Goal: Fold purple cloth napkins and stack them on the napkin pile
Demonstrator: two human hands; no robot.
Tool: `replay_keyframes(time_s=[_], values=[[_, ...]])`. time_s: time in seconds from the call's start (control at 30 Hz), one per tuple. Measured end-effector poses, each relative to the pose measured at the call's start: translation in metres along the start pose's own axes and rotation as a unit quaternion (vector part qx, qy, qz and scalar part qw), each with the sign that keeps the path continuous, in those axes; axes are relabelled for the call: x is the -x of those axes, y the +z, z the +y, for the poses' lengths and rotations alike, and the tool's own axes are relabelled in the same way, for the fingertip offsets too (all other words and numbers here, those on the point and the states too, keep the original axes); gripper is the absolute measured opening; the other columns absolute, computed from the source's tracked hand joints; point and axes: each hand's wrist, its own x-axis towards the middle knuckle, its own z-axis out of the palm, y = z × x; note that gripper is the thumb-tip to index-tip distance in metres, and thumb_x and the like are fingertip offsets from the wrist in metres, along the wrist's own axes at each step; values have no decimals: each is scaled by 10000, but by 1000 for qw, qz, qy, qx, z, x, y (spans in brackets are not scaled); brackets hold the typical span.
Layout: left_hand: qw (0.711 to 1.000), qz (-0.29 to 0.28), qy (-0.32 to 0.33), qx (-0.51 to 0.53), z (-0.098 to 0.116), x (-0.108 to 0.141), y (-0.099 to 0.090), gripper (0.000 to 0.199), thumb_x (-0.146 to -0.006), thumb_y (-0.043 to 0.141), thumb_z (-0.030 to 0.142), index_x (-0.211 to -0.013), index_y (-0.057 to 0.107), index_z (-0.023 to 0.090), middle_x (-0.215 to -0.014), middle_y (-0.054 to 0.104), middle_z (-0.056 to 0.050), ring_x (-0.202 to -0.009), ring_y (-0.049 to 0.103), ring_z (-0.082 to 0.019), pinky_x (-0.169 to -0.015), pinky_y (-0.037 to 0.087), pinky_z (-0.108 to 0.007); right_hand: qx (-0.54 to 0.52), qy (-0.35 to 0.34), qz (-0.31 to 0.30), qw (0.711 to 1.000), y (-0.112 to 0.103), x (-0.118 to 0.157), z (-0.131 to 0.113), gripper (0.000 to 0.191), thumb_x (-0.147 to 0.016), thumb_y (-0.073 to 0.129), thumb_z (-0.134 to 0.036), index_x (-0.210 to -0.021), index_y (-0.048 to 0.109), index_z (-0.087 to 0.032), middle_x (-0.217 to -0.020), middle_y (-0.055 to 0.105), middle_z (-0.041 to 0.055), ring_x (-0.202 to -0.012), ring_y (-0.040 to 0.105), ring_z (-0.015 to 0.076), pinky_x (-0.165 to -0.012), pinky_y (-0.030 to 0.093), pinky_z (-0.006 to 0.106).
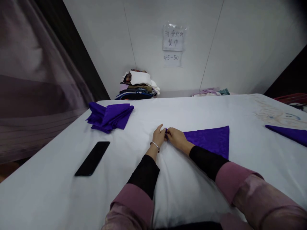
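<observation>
A purple cloth napkin point(211, 140) lies on the white-covered table, its wide end to the right and its narrow end between my hands. My right hand point(177, 138) is closed on that narrow end, with the forearm crossing over the cloth. Just left of it, my left hand point(158, 135), with a bracelet at the wrist, pinches the same end; its thumb side points up. Part of the napkin is hidden under my right hand and sleeve.
More purple cloths point(109, 116) lie crumpled at the back left. A black phone point(93, 158) rests at the left. Another folded purple napkin point(290, 132) is at the right edge. Stacked clothes point(139, 84) stand behind the table point(115, 198), below a paper sign point(173, 38) on the wall.
</observation>
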Motion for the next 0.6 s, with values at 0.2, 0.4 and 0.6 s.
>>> replay_keyframes(time_s=[0.2, 0.4, 0.6], values=[[999, 13, 7, -35, 7, 2, 1, 538, -781, 598, 273, -1277, 459, 117, -491, 525, 75, -400, 468, -69, -432, 429, -198, -30, -12, -7, 999, -4, 5, 2, 202, -868, 471, -235, -1040, 568, -191, -1018, 639, 53, -894, 582, 165, -711, 381, 244], [990, 41, 62, -122, 7, 2, -3, 490, -754, 546, 231, -1237, 506, 158, -484, 464, 87, -491, 494, -109, -553, 439, -229, -37, -79, -2, 996, -22, 55, 24, 311, -840, 500, -201, -1144, 558, -177, -1123, 610, 84, -1033, 544, 198, -865, 412, 309], [933, 64, 77, -346, 11, 4, -4, 449, -794, 496, 254, -1240, 508, 211, -835, 675, -34, -818, 610, -207, -723, 456, -305, -16, -121, 52, 991, -31, 158, 64, 432, -862, 489, -241, -1290, 466, -190, -1245, 552, 134, -1152, 499, 240, -950, 419, 440]])
